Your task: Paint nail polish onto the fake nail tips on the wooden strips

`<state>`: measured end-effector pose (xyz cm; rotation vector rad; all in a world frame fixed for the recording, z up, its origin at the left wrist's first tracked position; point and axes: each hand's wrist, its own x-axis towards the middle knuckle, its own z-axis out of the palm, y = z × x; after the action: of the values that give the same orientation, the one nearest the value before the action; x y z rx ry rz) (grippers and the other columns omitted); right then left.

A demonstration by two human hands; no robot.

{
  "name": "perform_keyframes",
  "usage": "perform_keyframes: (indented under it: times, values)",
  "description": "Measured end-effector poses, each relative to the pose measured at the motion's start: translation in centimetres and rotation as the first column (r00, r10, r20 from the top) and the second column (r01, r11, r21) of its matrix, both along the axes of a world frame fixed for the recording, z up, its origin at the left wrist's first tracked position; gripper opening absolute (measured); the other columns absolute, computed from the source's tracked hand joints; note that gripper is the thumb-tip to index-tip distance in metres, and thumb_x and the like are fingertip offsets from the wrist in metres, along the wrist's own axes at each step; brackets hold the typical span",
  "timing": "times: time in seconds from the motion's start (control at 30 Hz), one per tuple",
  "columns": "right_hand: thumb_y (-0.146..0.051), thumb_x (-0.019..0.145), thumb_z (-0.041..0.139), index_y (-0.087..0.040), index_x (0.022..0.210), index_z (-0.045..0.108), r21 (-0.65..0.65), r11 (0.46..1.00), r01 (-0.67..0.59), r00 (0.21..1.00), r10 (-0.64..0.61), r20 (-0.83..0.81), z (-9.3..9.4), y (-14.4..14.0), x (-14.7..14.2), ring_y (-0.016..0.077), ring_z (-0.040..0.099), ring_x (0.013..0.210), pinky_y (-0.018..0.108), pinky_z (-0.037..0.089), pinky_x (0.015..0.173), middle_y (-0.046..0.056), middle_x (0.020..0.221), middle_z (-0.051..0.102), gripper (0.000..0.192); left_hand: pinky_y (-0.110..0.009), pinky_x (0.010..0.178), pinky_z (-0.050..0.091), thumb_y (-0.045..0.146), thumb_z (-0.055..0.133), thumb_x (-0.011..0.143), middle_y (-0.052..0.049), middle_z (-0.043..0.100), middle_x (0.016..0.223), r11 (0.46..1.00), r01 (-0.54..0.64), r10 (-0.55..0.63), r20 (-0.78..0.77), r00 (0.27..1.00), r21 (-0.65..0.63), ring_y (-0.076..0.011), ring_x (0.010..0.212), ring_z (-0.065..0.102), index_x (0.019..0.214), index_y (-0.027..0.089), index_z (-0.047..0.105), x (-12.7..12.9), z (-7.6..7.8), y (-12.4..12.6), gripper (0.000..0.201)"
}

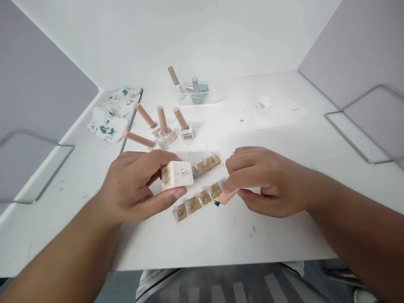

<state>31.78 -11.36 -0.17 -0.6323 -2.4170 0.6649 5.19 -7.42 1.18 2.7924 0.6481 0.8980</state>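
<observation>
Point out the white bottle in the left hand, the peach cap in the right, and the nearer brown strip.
White bottle (181, 174): head view, on its printed face.
Peach cap (228, 197): head view, middle of its barrel.
Nearer brown strip (195, 205): head view, bare surface between two clear tips.

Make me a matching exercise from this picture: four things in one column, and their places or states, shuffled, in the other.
Column one
1. White bottle nearest the camera
2. Peach cap with a dark tip
3. Crumpled tissues
4. Clear tray

Column two
A. Stained with green
B. In the right hand
C. Has teal items in it
D. In the left hand

Pairs: 1-D, 2-B, 3-A, 4-C
</observation>
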Motion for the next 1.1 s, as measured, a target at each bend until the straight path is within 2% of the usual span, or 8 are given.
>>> perform_keyframes:
  times: [0.2, 0.33, 0.4, 0.5, 0.57, 0.63, 0.8, 1.1]
  values:
    - [0.004, 0.065, 0.044, -0.016, 0.079, 0.058, -0.039, 0.999, -0.019, 0.995, 0.015, -0.102, -0.3, 0.3, 0.3, 0.0062, 0.039, 0.056, 0.023, 0.033, 0.056, -0.005, 0.064, 0.052, 0.028, -0.023, 0.035, 0.032, 0.035, 0.061, 0.083, 0.007, 0.041, 0.048, 1.0, 0.014, -0.014, -0.008, 1.0, 0.021, -0.009, 0.038, 0.039, 0.096, 0.02, 0.057, 0.1, 0.1, 0.1, 0.02]
    - [0.003, 0.07, 0.049, -0.015, 0.085, 0.06, -0.142, 0.987, 0.071, 0.953, -0.109, -0.281, -1.0, 0.8, 0.6, 0.0057, 0.043, 0.058, 0.02, 0.033, 0.053, -0.004, 0.068, 0.054, 0.027, -0.024, 0.036, 0.032, 0.033, 0.059, 0.083, 0.007, 0.044, 0.049, 1.0, -0.009, 0.009, -0.003, 1.0, -0.004, -0.0089, 0.038, 0.04, 0.096, 0.019, 0.057, 0.1, 0.2, -0.2, 0.019]
    - [0.0, 0.074, 0.052, -0.016, 0.087, 0.063, -0.253, 0.955, 0.157, 0.915, -0.237, -0.327, -1.5, 0.9, 0.6, 0.0063, 0.045, 0.06, 0.021, 0.037, 0.054, -0.004, 0.069, 0.054, 0.023, -0.025, 0.036, 0.031, 0.033, 0.057, 0.083, 0.006, 0.045, 0.048, 1.0, -0.017, 0.018, 0.034, 0.999, -0.017, -0.0098, 0.039, 0.042, 0.097, 0.018, 0.057, 0.1, 0.1, -0.4, 0.02]
    - [-0.005, 0.076, 0.055, -0.018, 0.089, 0.065, -0.488, 0.845, 0.219, 0.833, -0.422, -0.358, -2.2, 1.0, 0.3, 0.0085, 0.053, 0.062, 0.022, 0.043, 0.056, -0.002, 0.071, 0.058, 0.021, -0.024, 0.034, 0.03, 0.034, 0.059, 0.083, 0.006, 0.045, 0.048, 1.0, -0.002, 0.004, 0.127, 0.992, -0.015, -0.01, 0.038, 0.042, 0.1, 0.018, 0.057, 0.0, -0.3, -0.5, 0.023]
    - [-0.006, 0.077, 0.055, -0.018, 0.089, 0.066, -0.611, 0.778, 0.147, 0.782, -0.47, -0.41, -2.5, 1.1, 0.1, 0.0095, 0.057, 0.063, 0.024, 0.048, 0.059, -0.002, 0.071, 0.061, 0.02, -0.024, 0.034, 0.031, 0.036, 0.059, 0.083, 0.006, 0.048, 0.05, 1.0, -0.011, 0.016, 0.174, 0.985, -0.029, -0.0099, 0.038, 0.041, 0.102, 0.02, 0.056, -0.1, -0.7, -0.5, 0.025]
    - [-0.006, 0.079, 0.055, -0.02, 0.088, 0.067, -0.669, 0.741, 0.052, 0.746, -0.475, -0.467, -2.8, 1.1, -0.1, 0.0093, 0.06, 0.063, 0.024, 0.05, 0.061, -0.002, 0.071, 0.063, 0.02, -0.025, 0.035, 0.033, 0.038, 0.057, 0.085, 0.004, 0.053, 0.054, 0.998, -0.033, 0.043, 0.201, 0.979, -0.052, -0.0106, 0.039, 0.042, 0.104, 0.02, 0.056, -0.4, -1.1, -0.4, 0.026]
    - [-0.006, 0.08, 0.056, -0.021, 0.09, 0.068, -0.7, 0.712, -0.051, 0.711, -0.466, -0.527, -2.8, 1.2, -0.3, 0.0075, 0.061, 0.063, 0.022, 0.052, 0.061, -0.003, 0.076, 0.067, 0.022, -0.027, 0.037, 0.038, 0.039, 0.057, 0.085, -0.001, 0.059, 0.064, 0.997, -0.034, 0.049, 0.214, 0.976, -0.072, -0.012, 0.043, 0.046, 0.108, 0.017, 0.056, -0.7, -1.6, -0.3, 0.032]
    - [-0.006, 0.08, 0.057, -0.019, 0.089, 0.068, -0.733, 0.667, -0.133, 0.707, -0.455, -0.542, -2.7, 1.0, -0.7, 0.0069, 0.063, 0.065, 0.017, 0.05, 0.058, -0.002, 0.075, 0.069, 0.02, -0.024, 0.038, 0.041, 0.038, 0.058, 0.085, 0.001, 0.057, 0.062, 0.995, -0.062, 0.078, 0.236, 0.969, -0.076, -0.0109, 0.044, 0.048, 0.11, 0.017, 0.055, -0.6, -1.6, -0.7, 0.033]
